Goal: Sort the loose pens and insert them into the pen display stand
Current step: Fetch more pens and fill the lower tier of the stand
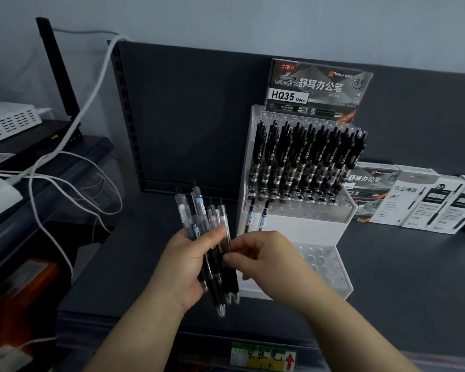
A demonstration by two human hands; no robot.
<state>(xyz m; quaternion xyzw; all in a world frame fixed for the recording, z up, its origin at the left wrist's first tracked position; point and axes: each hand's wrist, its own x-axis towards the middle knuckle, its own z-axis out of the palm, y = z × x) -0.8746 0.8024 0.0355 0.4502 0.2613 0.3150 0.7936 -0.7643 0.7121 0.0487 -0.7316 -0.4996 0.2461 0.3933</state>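
My left hand (188, 264) grips a bundle of several clear-barrelled pens (212, 229), clicker ends up and tips pointing down. My right hand (258, 253) pinches one pen of that bundle between thumb and fingertips, near its black grip. Just right of both hands stands the white stepped pen display stand (306, 229). Its upper rows hold several black pens (306, 157). Two clear pens (257, 216) stand in the left holes of the middle tier. The lowest tier (325, 267) shows bare holes. A header card marked HQ35 (317, 89) tops the stand.
Everything rests on a dark shelf (145, 264) with a dark back panel (188, 114). Pen boxes (419, 200) lie to the right of the stand. On the left are a router (38, 138), a white device (8, 119) and loose white cables (73, 178).
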